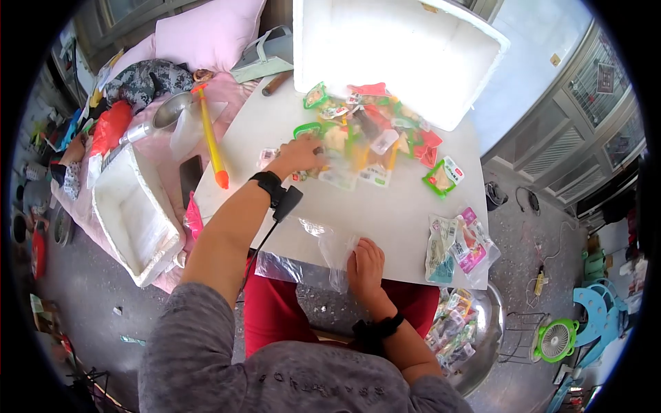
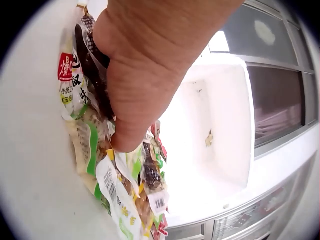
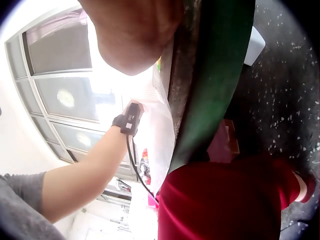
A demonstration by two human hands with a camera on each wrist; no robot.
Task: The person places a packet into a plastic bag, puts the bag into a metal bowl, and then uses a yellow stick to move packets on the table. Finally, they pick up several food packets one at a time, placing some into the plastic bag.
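Observation:
In the head view, my left hand (image 1: 299, 155) reaches onto the near-left side of a pile of snack packets (image 1: 384, 141) on a white table. From the left wrist, the thumb of that hand (image 2: 142, 85) points down at a green-and-cream packet (image 2: 85, 145). A dark brown packet (image 2: 90, 65) lies beside the palm, and the other fingers are hidden. At the table's near edge, my right hand (image 1: 367, 265) holds a clear plastic bag (image 1: 323, 241) by its right side. The bag lies partly on the table and droops over the edge.
A large white foam box (image 1: 396, 55) stands behind the pile. Larger packets (image 1: 441, 248) lie at the table's right edge, above a metal basin (image 1: 492, 323) of packets. To the left are a smaller foam box (image 1: 131, 213) and a yellow tube (image 1: 212, 141).

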